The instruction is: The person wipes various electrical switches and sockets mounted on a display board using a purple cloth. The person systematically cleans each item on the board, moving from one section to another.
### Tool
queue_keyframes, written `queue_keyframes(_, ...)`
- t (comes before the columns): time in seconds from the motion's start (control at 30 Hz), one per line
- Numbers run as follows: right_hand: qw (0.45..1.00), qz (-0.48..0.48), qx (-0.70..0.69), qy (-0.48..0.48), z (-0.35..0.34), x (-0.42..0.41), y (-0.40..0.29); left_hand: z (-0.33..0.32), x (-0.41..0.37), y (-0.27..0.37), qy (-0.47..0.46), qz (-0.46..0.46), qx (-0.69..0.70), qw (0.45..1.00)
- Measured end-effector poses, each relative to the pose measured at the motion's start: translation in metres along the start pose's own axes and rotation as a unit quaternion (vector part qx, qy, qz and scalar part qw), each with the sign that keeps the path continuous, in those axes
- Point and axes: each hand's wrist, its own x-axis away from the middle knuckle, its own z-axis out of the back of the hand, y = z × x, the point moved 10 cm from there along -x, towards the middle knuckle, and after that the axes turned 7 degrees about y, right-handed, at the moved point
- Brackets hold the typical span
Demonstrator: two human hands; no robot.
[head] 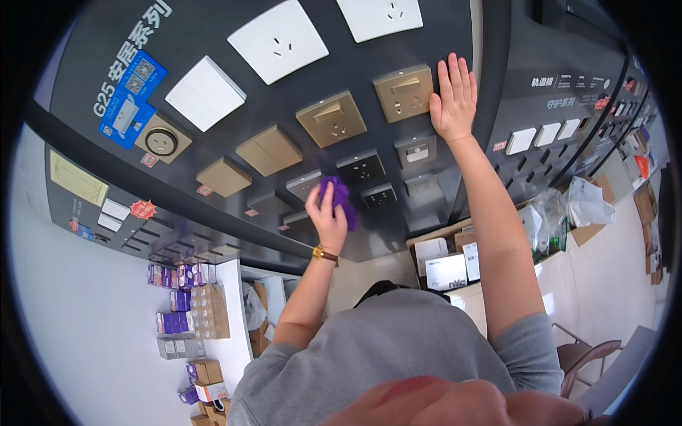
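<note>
A dark display board [341,58] carries several rows of wall sockets and switches in white, gold, grey and black. My left hand [328,219] holds a purple cloth [341,201] against the board, beside a grey socket plate [305,183] in a lower row. My right hand [455,104] lies flat on the board near its right edge, fingers apart and pointing up. Its thumb is beside a gold switched socket [403,93]. Black sockets [360,168] sit to the right of the cloth. The cloth hides part of the board behind it.
Below the board stands an open carton [413,261] with white boxes. Plastic bags [589,202] lie to its right. Purple boxes [173,322] and brown cartons stand on a white shelf [240,319] at the left. A chair [586,354] is at the lower right.
</note>
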Motion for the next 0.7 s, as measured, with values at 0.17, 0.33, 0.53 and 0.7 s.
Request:
queue_keyframes(0.17, 1.000, 0.015, 0.002, 0.002, -0.002, -0.001, -0.007, -0.034, -0.016, 0.013, -0.111, -0.098, -0.012, 0.989)
queue_keyframes(0.33, 1.000, 0.012, 0.023, 0.007, -0.003, 0.004, 0.001, -0.079, -0.012, 0.044, -0.070, -0.221, -0.095, 0.968)
queue_keyframes(0.53, 1.000, 0.019, 0.021, 0.012, -0.001, 0.002, 0.004, -0.121, -0.002, 0.079, -0.161, -0.322, -0.160, 0.919)
queue_keyframes(0.7, 1.000, 0.014, 0.023, 0.004, -0.004, 0.003, 0.001, -0.110, 0.014, 0.069, -0.207, -0.328, -0.085, 0.918)
